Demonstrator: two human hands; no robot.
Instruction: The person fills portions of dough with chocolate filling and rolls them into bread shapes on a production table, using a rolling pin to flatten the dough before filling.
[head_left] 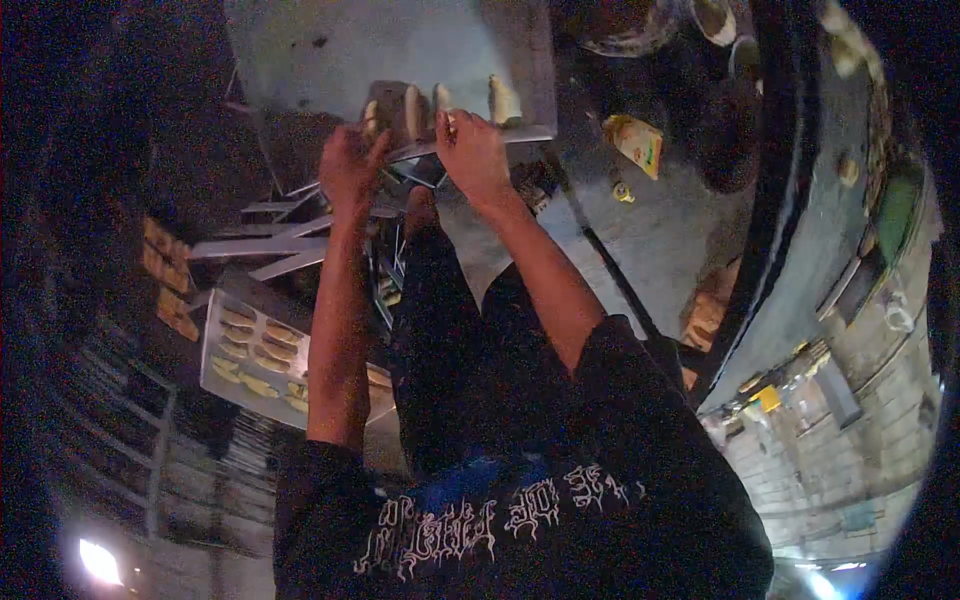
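In the head view, the left hand (350,165) and right hand (473,155) are apart at the near edge of a metal tray (380,45), fingers bent by the long dough pieces (414,112), though whether either grips one I cannot tell. Four dough pieces lie in a row along that edge, the rightmost set apart; a lower tray (208,350) beyond the left forearm (340,320) bears rows of similar pieces (275,352).
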